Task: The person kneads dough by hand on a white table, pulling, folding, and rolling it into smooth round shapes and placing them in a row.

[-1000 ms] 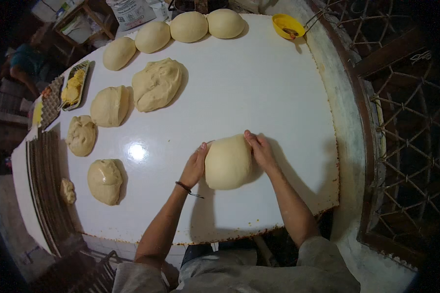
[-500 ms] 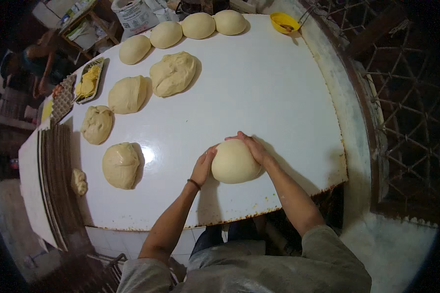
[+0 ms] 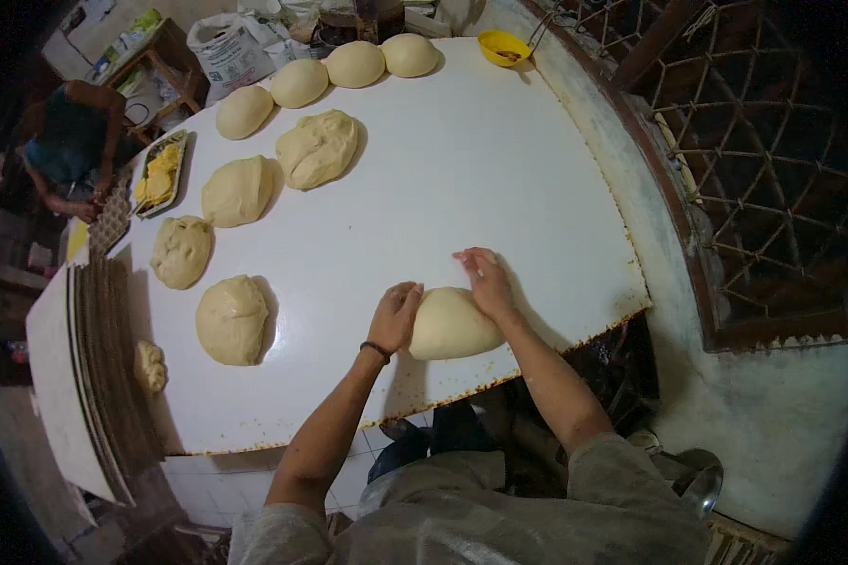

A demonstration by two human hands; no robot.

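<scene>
A smooth pale dough ball sits near the front edge of the white table, pressed between my two hands. My left hand lies closed along its left side, fingers together. Against the right far side rests my right hand, its fingertips reaching past the dough and bent toward the left. The undersides of both palms are hidden. To the left is a rougher dough lump, with another lump beyond it. Two more, a folded lump and a creased lump, lie farther back.
Several smooth dough balls line the far edge. A yellow bowl stands at the far right corner. On the left are a tray of yellow pieces, a stack of boards and a small dough scrap. Another person is beyond.
The dough ball has become flatter and wider at the front. My right hand's fingers have lifted away from its far side. The view has shifted slightly, and the other person shows more fully.
</scene>
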